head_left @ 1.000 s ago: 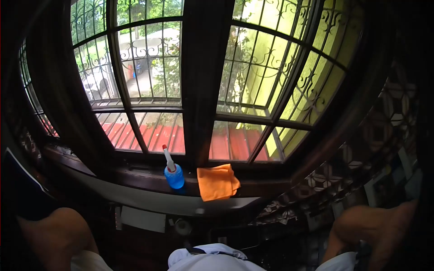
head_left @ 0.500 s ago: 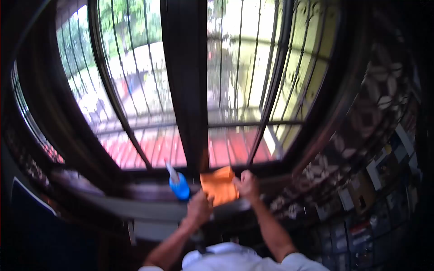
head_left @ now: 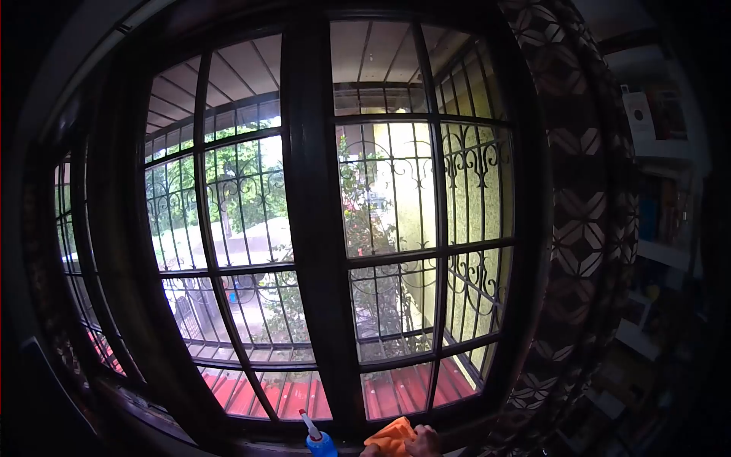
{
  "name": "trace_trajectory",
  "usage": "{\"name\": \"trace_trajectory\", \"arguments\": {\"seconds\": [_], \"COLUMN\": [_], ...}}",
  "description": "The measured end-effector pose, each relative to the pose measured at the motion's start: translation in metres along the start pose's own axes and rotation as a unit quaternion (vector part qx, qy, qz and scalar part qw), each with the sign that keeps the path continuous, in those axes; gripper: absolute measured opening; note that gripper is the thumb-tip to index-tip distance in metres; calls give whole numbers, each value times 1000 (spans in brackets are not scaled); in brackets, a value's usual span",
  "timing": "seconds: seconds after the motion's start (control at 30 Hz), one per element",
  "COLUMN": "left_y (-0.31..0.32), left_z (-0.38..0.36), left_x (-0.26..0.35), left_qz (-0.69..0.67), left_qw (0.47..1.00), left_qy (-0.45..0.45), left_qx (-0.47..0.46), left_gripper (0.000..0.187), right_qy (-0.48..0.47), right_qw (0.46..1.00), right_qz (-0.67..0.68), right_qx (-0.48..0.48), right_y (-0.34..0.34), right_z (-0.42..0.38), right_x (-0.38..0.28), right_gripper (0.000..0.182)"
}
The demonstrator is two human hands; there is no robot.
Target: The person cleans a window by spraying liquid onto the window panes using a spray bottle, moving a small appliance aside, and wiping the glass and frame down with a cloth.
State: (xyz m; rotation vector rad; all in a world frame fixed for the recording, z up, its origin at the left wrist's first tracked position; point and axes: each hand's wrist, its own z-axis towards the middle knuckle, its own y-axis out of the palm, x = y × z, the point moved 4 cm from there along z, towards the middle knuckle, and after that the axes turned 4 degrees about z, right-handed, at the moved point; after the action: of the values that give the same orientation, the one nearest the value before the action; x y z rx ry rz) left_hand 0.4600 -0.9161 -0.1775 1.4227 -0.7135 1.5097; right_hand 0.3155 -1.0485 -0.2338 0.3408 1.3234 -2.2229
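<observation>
An orange cloth [head_left: 391, 436] is bunched up between my hands at the bottom edge of the view, in front of the window sill. My right hand [head_left: 425, 442] grips its right side with the fingers closed. Only a small part of my left hand [head_left: 371, 451] shows at the cloth's lower left; it also appears closed on the fabric. Just left of it stands a spray bottle [head_left: 320, 444] with blue liquid and a red-and-white nozzle, its base cut off by the frame.
A tall dark-framed window [head_left: 316, 228] with several panes fills the view, with metal grilles and a red roof [head_left: 304, 394] outside. A patterned curtain [head_left: 582, 228] hangs at the right. Behind it are shelves [head_left: 661, 148] with books and boxes.
My view has tilted up, so the hands, cloth and bottle now sit lower in the picture. The cloth looks more crumpled, and my hands are closer together.
</observation>
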Motion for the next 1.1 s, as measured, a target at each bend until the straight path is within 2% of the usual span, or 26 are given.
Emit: {"name": "trace_trajectory", "arguments": {"seconds": [0.03,0.07,0.1,0.13,0.17,0.2,0.23,0.27,0.3,0.33,0.4,0.47,0.5,0.53,0.63,0.73,0.8,0.83,0.87,0.9,0.93,1.0,1.03,1.07,1.1], "left_y": [-2,-8,-15,-9,-14,-7,9,16,23,32,38,44,45,48,49,53,56,58,66,63,60,63,61,59,60], "left_z": [20,39,51,41,33,23,6,-5,-22,-35,-60,-73,-78,-82,-89,-88,-88,-79,-72,-62,-43,-2,14,34,55], "left_x": [-5,-7,-23,-8,-16,6,50,61,69,80,78,65,57,53,45,48,47,49,72,63,62,133,185,235,279], "left_qz": [82,235,347,402,388,396,367,343,303,267,228,185,185,186,197,170,199,232,115,145,220,184,221,253,277], "left_qw": [994,954,885,833,893,906,909,919,932,941,952,960,958,956,945,946,934,922,945,938,918,928,926,925,884], "left_qy": [72,184,304,376,226,144,192,185,184,181,121,89,87,85,45,35,35,44,95,55,142,130,138,132,322], "left_qx": [1,27,59,59,-32,-48,-40,-61,-78,-103,-163,-189,-200,-211,-257,-274,-294,-308,-292,-309,-296,-297,-274,-251,-194], "left_gripper": [23,25,27,30,33,35,31,29,21,19,16,24,26,29,29,29,30,30,25,22,23,30,33,37,42], "right_qy": [-64,-122,44,-46,-23,10,41,74,184,264,374,420,425,414,437,432,415,430,476,390,356,273,219,78,14], "right_qw": [996,983,905,935,933,933,928,909,791,703,517,429,424,448,449,425,379,366,472,470,474,492,514,514,545], "right_qz": [5,8,409,350,359,343,362,394,569,642,740,765,762,755,754,781,819,813,739,786,800,824,829,850,837], "right_qx": [-66,-140,-104,23,-18,-110,-78,-110,-132,-156,-213,-235,-242,-241,-198,-151,-116,-143,-71,-91,-91,-66,-33,-86,-45], "right_y": [1,2,11,-9,-19,-69,-89,-116,-126,-136,-168,-177,-170,-173,-185,-193,-194,-184,-185,-183,-192,-240,-236,-265,-302], "right_z": [9,12,11,8,0,5,1,-6,-23,-37,-75,-113,-136,-145,-165,-169,-163,-164,-153,-131,-102,-45,-22,17,52], "right_x": [2,7,21,4,8,-14,-18,-20,-18,-5,4,11,26,24,21,14,8,18,17,18,8,-33,-27,-44,-68], "right_gripper": [44,77,70,55,33,32,34,22,13,27,43,56,62,59,57,55,53,52,51,53,56,60,60,62,66]}}
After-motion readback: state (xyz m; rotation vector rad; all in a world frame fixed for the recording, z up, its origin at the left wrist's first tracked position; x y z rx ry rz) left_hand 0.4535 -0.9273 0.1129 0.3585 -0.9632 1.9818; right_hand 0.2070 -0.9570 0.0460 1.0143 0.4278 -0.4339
